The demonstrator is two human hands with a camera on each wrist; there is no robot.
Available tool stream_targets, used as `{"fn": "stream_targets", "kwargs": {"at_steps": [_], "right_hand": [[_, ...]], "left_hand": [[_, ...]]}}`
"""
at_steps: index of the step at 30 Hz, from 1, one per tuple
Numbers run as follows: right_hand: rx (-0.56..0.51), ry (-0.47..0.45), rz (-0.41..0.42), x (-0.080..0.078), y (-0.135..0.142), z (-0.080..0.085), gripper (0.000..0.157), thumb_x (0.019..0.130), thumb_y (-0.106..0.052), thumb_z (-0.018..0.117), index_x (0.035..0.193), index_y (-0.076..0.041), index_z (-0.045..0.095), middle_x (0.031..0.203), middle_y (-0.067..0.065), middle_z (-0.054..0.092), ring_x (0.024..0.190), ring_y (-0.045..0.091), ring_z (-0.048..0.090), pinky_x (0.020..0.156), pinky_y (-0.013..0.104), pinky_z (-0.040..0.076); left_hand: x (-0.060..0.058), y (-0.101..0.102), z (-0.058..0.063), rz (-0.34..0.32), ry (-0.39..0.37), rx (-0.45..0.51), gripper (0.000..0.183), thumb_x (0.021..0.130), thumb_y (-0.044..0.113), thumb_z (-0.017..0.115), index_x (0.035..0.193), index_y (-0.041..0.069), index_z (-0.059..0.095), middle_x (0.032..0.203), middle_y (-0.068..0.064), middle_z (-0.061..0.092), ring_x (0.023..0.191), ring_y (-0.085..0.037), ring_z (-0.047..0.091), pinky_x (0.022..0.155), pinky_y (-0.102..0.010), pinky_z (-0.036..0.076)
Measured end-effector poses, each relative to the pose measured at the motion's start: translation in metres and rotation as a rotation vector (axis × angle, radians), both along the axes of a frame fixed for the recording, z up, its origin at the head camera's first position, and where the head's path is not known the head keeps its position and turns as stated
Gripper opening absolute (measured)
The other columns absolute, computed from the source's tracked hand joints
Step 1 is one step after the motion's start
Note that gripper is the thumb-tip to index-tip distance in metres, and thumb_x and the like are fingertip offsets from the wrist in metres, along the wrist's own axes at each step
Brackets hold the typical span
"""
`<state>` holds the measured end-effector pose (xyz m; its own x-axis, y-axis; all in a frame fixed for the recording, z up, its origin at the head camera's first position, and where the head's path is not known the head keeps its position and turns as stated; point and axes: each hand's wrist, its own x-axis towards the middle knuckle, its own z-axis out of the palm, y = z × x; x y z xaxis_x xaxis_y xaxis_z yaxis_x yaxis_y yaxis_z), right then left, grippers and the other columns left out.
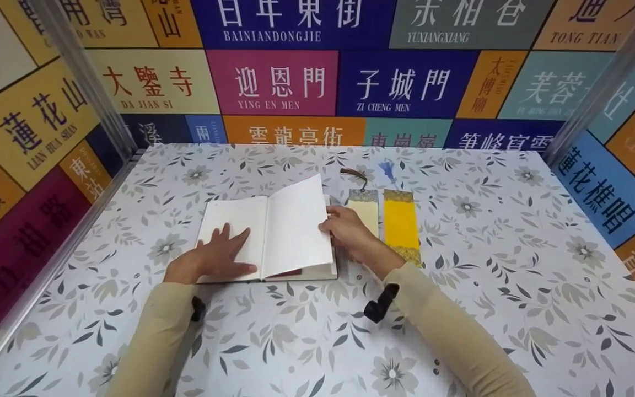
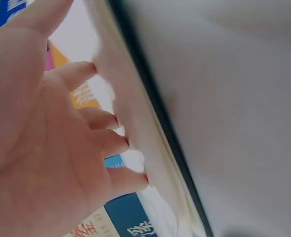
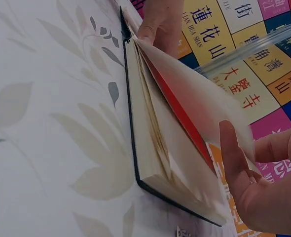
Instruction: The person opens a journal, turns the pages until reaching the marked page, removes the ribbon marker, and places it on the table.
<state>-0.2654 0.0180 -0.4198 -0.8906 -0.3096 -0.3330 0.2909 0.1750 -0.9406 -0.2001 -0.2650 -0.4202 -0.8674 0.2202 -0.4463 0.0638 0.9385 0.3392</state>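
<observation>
An open book [image 1: 295, 231] with blank white pages and a dark cover lies on the table. My left hand [image 1: 221, 256] rests on its left page with the fingers spread; in the left wrist view the fingertips [image 2: 121, 143] touch the paper. At the right edge, my right hand [image 1: 350, 231] pinches a lifted page [image 3: 200, 94] between thumb and fingers. Under that raised page a flat red piece [image 3: 177, 106] shows inside the book. Just beyond my right hand lies a pale bookmark [image 1: 364, 212] with a brown tassel, partly hidden by the hand.
A yellow bookmark [image 1: 400, 220] with patterned ends and a blue tassel [image 1: 387, 170] lies right of the pale one. The table [image 1: 295, 342] has a grey leaf-and-flower cover. Panels with colourful place-name signs [image 1: 273, 82] stand behind and at both sides.
</observation>
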Motion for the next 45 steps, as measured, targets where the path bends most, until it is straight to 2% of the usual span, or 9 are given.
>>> {"fn": "stream_targets", "kwargs": {"at_steps": [7,16,20,25,29,32,37,40,45], "right_hand": [[-0.045,-0.005,-0.008,0.001,-0.013,0.013,0.05,0.095,-0.005,0.046,0.145,-0.001,0.047,0.124,0.015,0.063,0.093,0.018,0.065,0.075,0.029,0.057],[-0.076,0.037,0.003,0.007,-0.024,0.028,0.04,0.105,-0.019,0.046,0.141,-0.004,0.05,0.105,0.009,0.066,0.086,0.017,0.066,0.069,0.029,0.056],[-0.133,0.051,0.053,0.009,-0.028,0.032,0.039,0.108,-0.026,0.042,0.14,-0.005,0.052,0.12,0.015,0.067,0.105,0.027,0.068,0.071,0.029,0.059],[-0.132,0.126,0.19,0.014,-0.032,0.032,0.043,0.109,-0.027,0.042,0.147,-0.01,0.049,0.144,0.015,0.057,0.129,0.035,0.057,0.08,0.033,0.062],[-0.027,0.257,0.314,0.02,-0.036,0.026,0.044,0.108,-0.019,0.044,0.151,-0.009,0.045,0.153,0.014,0.048,0.137,0.034,0.051,0.098,0.042,0.056],[0.143,0.426,0.413,0.026,-0.039,0.02,0.046,0.106,-0.016,0.047,0.152,-0.012,0.044,0.157,0.012,0.043,0.144,0.031,0.043,0.115,0.046,0.043],[0.539,0.723,0.558,0.037,-0.049,0.012,0.051,0.105,-0.024,0.05,0.155,-0.024,0.041,0.165,0.008,0.03,0.154,0.032,0.023,0.123,0.061,0.021],[0.678,0.753,0.611,0.042,-0.056,0.009,0.053,0.104,-0.033,0.051,0.156,-0.031,0.037,0.169,0.006,0.019,0.157,0.036,0.013,0.121,0.069,0.012],[0.75,0.691,0.648,0.044,-0.064,0.005,0.061,0.1,-0.042,0.058,0.156,-0.036,0.034,0.171,0.002,0.007,0.158,0.036,0.001,0.118,0.074,0.001]], "left_hand": [[0.012,-0.006,0.003,-0.023,0.0,-0.007,0.099,0.093,0.056,0.062,0.161,0.006,0.012,0.161,-0.039,-0.004,0.149,-0.059,-0.003,0.114,-0.078,0.01],[0.028,-0.014,0.001,-0.038,0.016,0.083,0.098,0.093,0.048,0.067,0.161,0.004,0.013,0.162,-0.037,-0.007,0.15,-0.056,-0.005,0.12,-0.069,0.01],[0.035,-0.018,0.004,-0.056,0.029,0.096,0.093,0.094,0.045,0.066,0.16,0.002,0.016,0.161,-0.038,-0.003,0.149,-0.057,-0.002,0.12,-0.068,0.013],[0.046,-0.026,0.008,-0.064,0.052,0.113,0.085,0.097,0.046,0.062,0.158,0.001,0.024,0.161,-0.038,0.005,0.149,-0.057,0.005,0.12,-0.067,0.015],[0.053,-0.034,0.012,-0.072,0.099,0.113,0.075,0.099,0.045,0.059,0.154,0.001,0.036,0.16,-0.038,0.017,0.148,-0.055,0.017,0.119,-0.065,0.021],[0.057,-0.04,0.014,-0.053,0.14,0.133,0.071,0.1,0.043,0.059,0.152,0.0,0.039,0.159,-0.037,0.022,0.148,-0.053,0.023,0.118,-0.064,0.025],[0.066,-0.053,0.016,0.08,0.241,0.266,0.09,0.094,0.039,0.068,0.159,0.001,0.018,0.164,-0.03,0.017,0.151,-0.049,0.018,0.121,-0.064,0.018],[0.07,-0.06,0.017,0.143,0.312,0.326,0.107,0.088,0.039,0.076,0.161,0.002,0.006,0.166,-0.028,0.012,0.152,-0.049,0.014,0.121,-0.064,0.016],[0.075,-0.067,0.019,0.183,0.363,0.303,0.122,0.08,0.045,0.081,0.161,0.005,-0.001,0.167,-0.027,0.006,0.153,-0.049,0.01,0.121,-0.065,0.015]]}}
